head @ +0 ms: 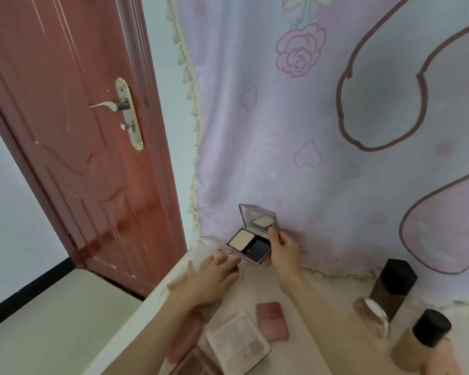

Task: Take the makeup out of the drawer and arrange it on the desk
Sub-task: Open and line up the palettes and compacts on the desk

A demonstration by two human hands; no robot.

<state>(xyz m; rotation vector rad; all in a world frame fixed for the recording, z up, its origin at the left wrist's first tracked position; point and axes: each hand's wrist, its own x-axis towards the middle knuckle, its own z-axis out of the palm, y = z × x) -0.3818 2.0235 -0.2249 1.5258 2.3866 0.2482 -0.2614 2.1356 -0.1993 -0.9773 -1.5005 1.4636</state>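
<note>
An open powder compact [248,246] with a mirrored lid stands at the back left of the desk [257,286], against the hanging cloth. My right hand [283,249] holds its right edge, thumb by the lid's hinge. My left hand [213,277] lies flat on the desk just left of the compact, fingers straight and reaching toward its front corner. Nearer to me lie a pink compact [272,320], a pale eyeshadow palette [237,345] and a dark pink case [186,338] partly under my left forearm. The drawer is out of view.
At the right stand a dark-capped brown bottle [391,286], a round clear jar [374,315] and a beige bottle with a black cap [420,339]. A lilac printed cloth [322,131] covers the wall behind. A red door [79,144] is on the left, past the desk's edge.
</note>
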